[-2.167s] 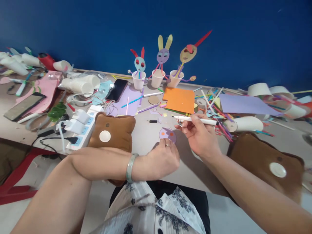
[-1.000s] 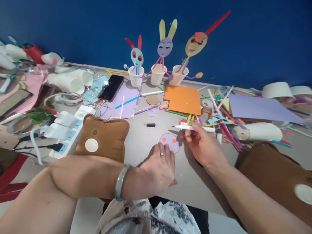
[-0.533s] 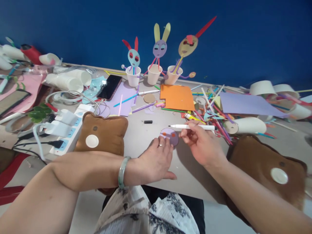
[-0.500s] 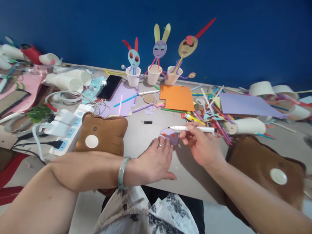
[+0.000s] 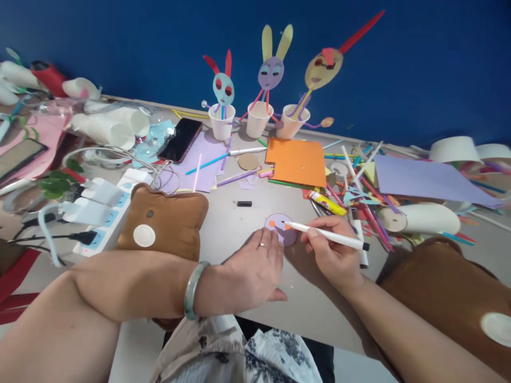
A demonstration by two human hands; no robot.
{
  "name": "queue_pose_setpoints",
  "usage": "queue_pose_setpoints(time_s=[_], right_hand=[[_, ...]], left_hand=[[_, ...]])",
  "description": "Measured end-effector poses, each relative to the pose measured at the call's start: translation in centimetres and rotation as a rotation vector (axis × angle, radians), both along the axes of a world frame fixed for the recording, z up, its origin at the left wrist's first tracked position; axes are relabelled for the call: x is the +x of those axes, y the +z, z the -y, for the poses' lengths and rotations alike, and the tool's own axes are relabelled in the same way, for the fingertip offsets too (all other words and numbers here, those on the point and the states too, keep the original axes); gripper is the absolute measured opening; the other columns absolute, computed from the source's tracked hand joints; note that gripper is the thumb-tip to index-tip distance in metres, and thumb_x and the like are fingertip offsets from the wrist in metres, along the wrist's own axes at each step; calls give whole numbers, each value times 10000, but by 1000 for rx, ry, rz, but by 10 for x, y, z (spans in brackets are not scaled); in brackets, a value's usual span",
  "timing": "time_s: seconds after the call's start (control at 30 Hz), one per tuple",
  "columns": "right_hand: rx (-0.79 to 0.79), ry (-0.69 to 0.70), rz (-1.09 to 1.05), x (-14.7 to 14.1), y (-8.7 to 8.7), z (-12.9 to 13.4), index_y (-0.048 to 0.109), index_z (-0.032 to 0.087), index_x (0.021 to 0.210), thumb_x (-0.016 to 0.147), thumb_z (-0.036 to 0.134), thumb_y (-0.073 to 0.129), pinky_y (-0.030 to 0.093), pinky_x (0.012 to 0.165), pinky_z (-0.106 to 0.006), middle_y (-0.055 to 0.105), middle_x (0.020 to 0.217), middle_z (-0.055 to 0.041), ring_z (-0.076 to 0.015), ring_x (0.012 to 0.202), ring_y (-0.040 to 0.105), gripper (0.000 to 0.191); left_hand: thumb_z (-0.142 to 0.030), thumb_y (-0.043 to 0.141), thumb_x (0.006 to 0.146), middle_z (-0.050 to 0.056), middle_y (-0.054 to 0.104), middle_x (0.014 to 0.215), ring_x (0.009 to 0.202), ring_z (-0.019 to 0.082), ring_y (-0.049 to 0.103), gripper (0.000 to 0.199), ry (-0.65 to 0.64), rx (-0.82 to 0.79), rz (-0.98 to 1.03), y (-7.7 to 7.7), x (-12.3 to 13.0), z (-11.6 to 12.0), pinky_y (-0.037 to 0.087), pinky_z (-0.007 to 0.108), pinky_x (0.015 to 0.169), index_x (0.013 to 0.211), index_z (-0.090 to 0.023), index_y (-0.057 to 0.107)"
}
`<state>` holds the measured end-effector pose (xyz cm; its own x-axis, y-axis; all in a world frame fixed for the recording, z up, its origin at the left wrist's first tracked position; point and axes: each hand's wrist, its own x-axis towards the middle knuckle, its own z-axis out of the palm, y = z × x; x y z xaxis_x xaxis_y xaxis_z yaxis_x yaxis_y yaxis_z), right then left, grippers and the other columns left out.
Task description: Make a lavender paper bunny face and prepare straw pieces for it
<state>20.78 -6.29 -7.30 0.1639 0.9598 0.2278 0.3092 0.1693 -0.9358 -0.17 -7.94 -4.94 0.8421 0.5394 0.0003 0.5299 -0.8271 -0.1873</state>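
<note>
from the head camera, my left hand (image 5: 255,271) lies flat with spread fingers on the tabletop (image 5: 239,223), its fingertips pressing the near edge of the lilac paper circle (image 5: 279,227) so it cannot slide. the circle sits in front of me, between both hands, with two small orange dots on it. my right hand (image 5: 333,255) is closed round the white pen (image 5: 325,234) in a writing grip, the tip touching the circle near the right-hand dot.

to draw this well, i judge i should keep the left fingers clear of the line but firm on the paper, rest the heel of my right hand on the tabletop, and make short light strokes so the thin paper does not buckle or turn. the pen's black cap (image 5: 244,204) lies apart, beyond the circle.

as for containers: three white paper cups (image 5: 258,120) stand in a row by the blue wall, each holding a straw-limbed paper figure with a face and ears. a stack of white cups (image 5: 115,127) lies on its side at far left, and another cup (image 5: 419,219) lies tipped over to the right among loose coloured straws (image 5: 367,202); what is inside it i cannot tell. an orange sheet (image 5: 296,161) lies flat behind the circle, a brown cushion (image 5: 162,223) beside my left forearm.
</note>
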Motion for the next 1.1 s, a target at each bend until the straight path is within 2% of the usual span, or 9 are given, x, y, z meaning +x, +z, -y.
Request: queue_pose_setpoints(time_s=[0.13, 0.23, 0.53, 0.9, 1.1], right_hand=[[-2, 14, 106, -3, 5, -3, 706, 272, 868, 823, 305, 771, 512, 594, -365, 724, 767, -37, -220, 673, 662, 86], [4, 25, 162, -7, 10, -4, 702, 267, 847, 824, 305, 758, 524, 638, -374, 740, 767, -36, -227, 690, 683, 71], [39, 99, 289, -10, 12, -5, 701, 265, 829, 852, 316, 695, 516, 605, -356, 737, 723, -17, -211, 631, 684, 56], [50, 178, 383, -11, 14, -7, 699, 230, 872, 874, 287, 664, 519, 584, -304, 735, 734, -9, -178, 617, 682, 67], [79, 189, 428, -9, 13, -8, 699, 219, 892, 875, 278, 667, 523, 575, -285, 743, 739, -10, -172, 616, 699, 69]], left_hand=[[-768, 408, 920, 330, 545, 1443, 1383, 406, 504, 994, -23, 30, 36, -2, -4, -2, 323, 500, 1172, 1443, 73, 496], [-775, 408, 915, 337, 552, 1429, 1358, 417, 519, 1004, -35, 42, 58, -5, -6, -3, 321, 505, 1167, 1424, 85, 505], [-763, 439, 912, 305, 587, 1383, 1287, 411, 555, 935, -55, 0, 29, 3, -5, -6, 358, 501, 1119, 1365, 43, 576], [-794, 463, 878, 300, 571, 1400, 1292, 438, 538, 977, -38, 27, 31, -4, -4, -4, 340, 501, 1123, 1367, 45, 579], [-795, 436, 889, 283, 564, 1423, 1315, 428, 525, 951, -28, 36, 16, -6, -3, -3, 329, 515, 1132, 1375, 10, 578]])
